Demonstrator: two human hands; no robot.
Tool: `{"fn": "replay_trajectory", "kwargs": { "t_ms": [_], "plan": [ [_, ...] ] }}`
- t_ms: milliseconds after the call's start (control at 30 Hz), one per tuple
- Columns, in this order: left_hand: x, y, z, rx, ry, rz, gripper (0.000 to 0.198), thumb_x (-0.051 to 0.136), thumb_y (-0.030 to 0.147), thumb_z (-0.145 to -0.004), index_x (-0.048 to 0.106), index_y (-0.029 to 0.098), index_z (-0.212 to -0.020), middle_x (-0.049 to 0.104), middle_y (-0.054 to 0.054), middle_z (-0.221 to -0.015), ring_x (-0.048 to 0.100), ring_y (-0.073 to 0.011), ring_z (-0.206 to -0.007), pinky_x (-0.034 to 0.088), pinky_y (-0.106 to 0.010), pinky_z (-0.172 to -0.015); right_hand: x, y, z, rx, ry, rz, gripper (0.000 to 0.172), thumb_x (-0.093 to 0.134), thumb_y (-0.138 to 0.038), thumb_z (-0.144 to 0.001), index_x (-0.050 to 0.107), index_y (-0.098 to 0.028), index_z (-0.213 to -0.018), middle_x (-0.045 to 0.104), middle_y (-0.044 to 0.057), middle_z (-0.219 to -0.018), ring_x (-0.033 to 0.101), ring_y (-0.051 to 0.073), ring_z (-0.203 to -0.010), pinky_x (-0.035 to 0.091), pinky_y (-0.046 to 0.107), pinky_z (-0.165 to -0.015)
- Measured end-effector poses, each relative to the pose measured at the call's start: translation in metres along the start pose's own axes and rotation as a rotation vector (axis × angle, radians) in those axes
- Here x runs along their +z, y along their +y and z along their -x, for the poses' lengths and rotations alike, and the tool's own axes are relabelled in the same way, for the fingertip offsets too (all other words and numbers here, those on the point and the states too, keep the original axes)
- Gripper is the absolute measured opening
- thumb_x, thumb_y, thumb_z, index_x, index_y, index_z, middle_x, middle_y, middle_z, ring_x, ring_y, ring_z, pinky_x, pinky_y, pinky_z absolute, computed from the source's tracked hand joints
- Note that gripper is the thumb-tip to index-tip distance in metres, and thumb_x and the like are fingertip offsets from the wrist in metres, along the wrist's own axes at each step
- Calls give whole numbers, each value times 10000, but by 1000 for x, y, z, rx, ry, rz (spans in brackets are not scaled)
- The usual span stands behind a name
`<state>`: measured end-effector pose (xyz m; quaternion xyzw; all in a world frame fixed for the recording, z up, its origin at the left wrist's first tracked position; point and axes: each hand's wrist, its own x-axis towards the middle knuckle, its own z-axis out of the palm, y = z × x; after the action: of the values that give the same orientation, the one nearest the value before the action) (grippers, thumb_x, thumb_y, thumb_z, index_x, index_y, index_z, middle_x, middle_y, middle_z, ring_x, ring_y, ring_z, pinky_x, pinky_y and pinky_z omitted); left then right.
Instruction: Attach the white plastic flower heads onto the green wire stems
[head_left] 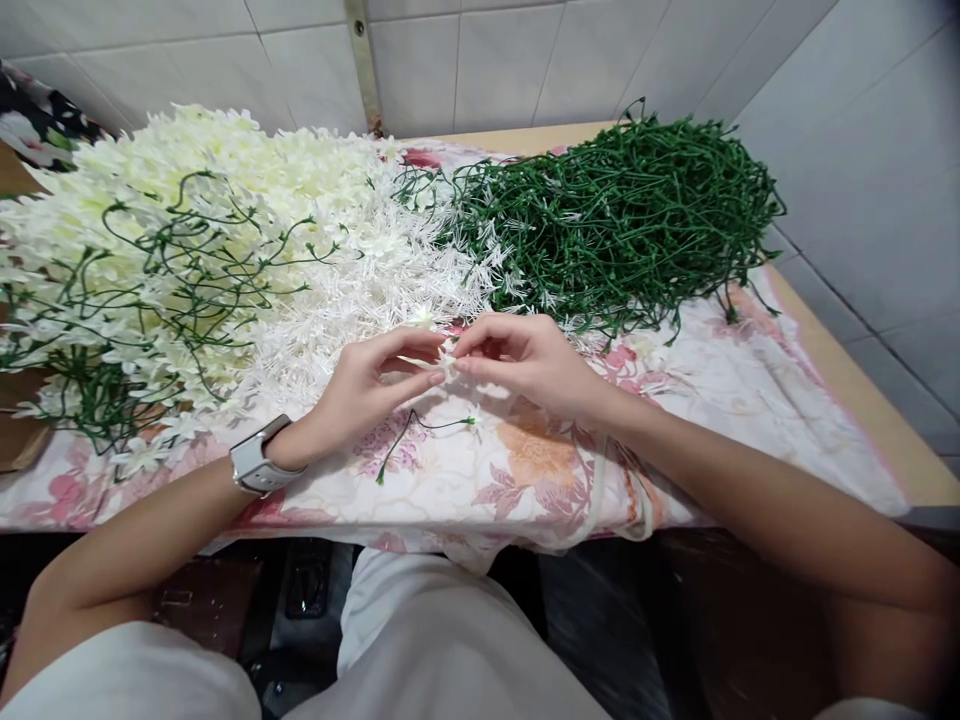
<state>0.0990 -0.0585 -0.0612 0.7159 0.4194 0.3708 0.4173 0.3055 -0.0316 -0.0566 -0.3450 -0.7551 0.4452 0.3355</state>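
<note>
My left hand (371, 385) and my right hand (525, 360) meet over the floral cloth, fingertips pinched together on a small white plastic flower piece (444, 362). A thin green stem (420, 430) lies on the cloth just below my hands. My left wrist wears a grey watch (255, 458). Behind my hands spreads a heap of white spiky flower parts (360, 300).
A big pile of cream flowers on green stems (172, 220) fills the left side. A tangled mound of bare green stems (622, 225) sits at the back right. The floral cloth (750, 390) covers a wooden table (862, 400) against tiled walls.
</note>
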Motion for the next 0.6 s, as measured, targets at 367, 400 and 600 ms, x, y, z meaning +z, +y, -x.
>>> {"fn": "replay_trajectory", "kwargs": {
  "t_ms": [367, 400, 600],
  "plan": [
    [3, 0, 0, -202, 170, 167, 131, 720, 250, -731, 643, 146, -754, 674, -16, -753, 634, -102, -676, 535, -200, -646, -24, 2, -7, -69, -63, 698, 92, 634, -230, -768, 676, -148, -769, 597, 46, -785, 521, 138, -691, 359, 272, -616],
    [3, 1, 1, -211, 175, 171, 122, 719, 235, -726, 639, 145, -746, 669, -16, -746, 631, -101, -670, 533, -196, -633, -25, 3, -7, -53, -118, 769, 87, 634, -226, -759, 671, -147, -765, 584, 48, -784, 515, 142, -688, 345, 271, -600],
    [5, 5, 5, -230, 130, 122, 73, 676, 155, -691, 605, 140, -685, 675, -35, -781, 634, -107, -670, 540, -209, -623, -19, 4, -4, -92, -121, 864, 87, 572, -179, -785, 650, -143, -800, 569, 62, -804, 512, 171, -738, 353, 279, -628]
  ]
}}
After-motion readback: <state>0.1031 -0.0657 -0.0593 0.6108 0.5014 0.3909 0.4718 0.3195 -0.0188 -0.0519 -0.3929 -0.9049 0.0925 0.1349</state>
